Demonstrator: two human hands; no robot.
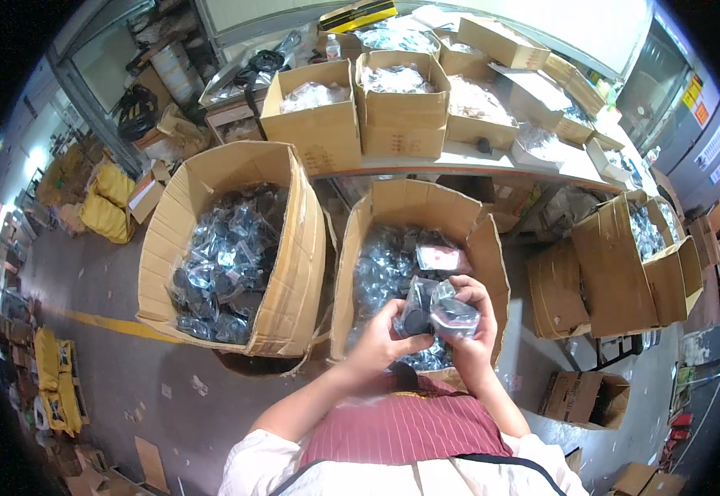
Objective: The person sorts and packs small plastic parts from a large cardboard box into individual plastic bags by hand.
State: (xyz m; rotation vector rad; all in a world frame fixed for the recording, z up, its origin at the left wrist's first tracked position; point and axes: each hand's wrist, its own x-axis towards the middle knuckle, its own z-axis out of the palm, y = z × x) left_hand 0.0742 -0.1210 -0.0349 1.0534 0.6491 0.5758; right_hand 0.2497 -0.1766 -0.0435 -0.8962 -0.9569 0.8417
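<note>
Just above the near part of an open cardboard box [422, 198], my two hands are close together. My left hand [383, 341] is closed on a clear plastic bag with a round black part [415, 320] in it. In my right hand [477, 335] is another clear bag with a dark rounded part [454, 318], its fingers wrapped round the side. The two bags touch or nearly touch. Beneath them the box holds many similar bagged black parts [380, 269], and a bag with a white and red piece [441, 257] lies on top.
To the left stands a large carton [300, 248] filled with bagged dark parts. Behind, a table [426, 164] carries several cardboard boxes [314, 136] of clear bags. More cartons [612, 273] stand at right, and a small open box [584, 398] sits on the floor.
</note>
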